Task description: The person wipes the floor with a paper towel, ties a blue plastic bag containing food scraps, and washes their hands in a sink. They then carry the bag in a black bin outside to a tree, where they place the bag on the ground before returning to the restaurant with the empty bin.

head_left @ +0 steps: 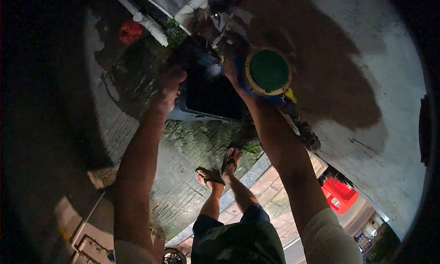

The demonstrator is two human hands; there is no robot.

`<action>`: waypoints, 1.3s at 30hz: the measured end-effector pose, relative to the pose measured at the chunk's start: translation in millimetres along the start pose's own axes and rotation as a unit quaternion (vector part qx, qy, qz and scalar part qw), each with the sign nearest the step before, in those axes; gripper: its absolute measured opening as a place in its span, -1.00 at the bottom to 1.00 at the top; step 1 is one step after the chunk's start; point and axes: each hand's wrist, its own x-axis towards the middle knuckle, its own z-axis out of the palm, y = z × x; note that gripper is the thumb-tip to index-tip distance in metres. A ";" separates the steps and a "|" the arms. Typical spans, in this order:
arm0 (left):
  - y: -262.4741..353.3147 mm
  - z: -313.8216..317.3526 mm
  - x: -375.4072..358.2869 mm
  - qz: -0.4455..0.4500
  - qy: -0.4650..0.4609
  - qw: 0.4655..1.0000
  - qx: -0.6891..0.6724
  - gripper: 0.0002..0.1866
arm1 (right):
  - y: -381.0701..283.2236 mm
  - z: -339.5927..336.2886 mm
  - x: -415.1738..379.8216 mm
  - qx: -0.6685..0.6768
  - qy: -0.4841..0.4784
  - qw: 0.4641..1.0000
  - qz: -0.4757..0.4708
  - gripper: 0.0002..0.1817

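A dark rectangular bin (213,92) with a bluish rim stands in front of me, its inside very dark. My left hand (172,84) is curled closed at the bin's left edge, gripping it. Near the bin's upper right side is my right hand (230,71); its fingers are lost in shadow, so I cannot make out whether they hold anything. Just right of that hand and forearm sits a round green lid (269,71) with a tan rim, on a blue container.
White pipes (149,25) run down at the upper left, beside a red bag (131,32). A pale wall (394,57) rises on the right. A red plastic stool (340,196) is at the lower right. My sandalled feet stand on rough paving (176,172).
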 end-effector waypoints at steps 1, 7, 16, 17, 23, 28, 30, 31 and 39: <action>-4.3 4.7 -3.9 -0.001 0.007 1.000 0.012 -0.58 | 0.8 0.8 0.2 0.005 -0.002 1.000 0.000 -0.65; -33.5 33.4 2.1 0.001 0.023 0.997 0.067 -0.53 | 5.5 -0.9 1.6 0.020 -0.004 1.000 0.001 -0.63; -78.0 64.4 29.0 0.132 0.015 0.989 0.065 -0.52 | 3.1 -2.3 -9.4 0.072 -0.038 0.996 0.021 -0.59; -67.8 64.8 25.3 0.131 0.020 0.989 0.064 -0.54 | 6.3 -2.7 -10.7 0.081 -0.043 0.995 0.029 -0.58; -55.8 60.3 14.0 0.218 0.045 0.971 0.084 -0.60 | 44.2 -26.3 4.6 -0.367 0.235 0.900 -0.003 -0.63; -68.5 56.3 40.4 0.214 0.043 0.965 0.143 -0.57 | 43.7 -87.4 29.8 -0.387 0.192 0.901 0.044 -0.62; -71.6 57.0 47.5 0.193 0.038 0.970 0.140 -0.56 | 47.4 -76.4 27.5 -0.358 0.219 0.908 0.016 -0.62; -72.1 58.4 51.3 0.192 0.035 0.971 0.134 -0.55 | 47.2 -69.8 25.2 -0.358 0.208 0.910 0.012 -0.63; -88.1 56.9 63.5 0.231 0.043 0.955 0.180 -0.52 | 17.7 -67.7 2.4 -0.183 0.084 0.979 -0.040 -0.63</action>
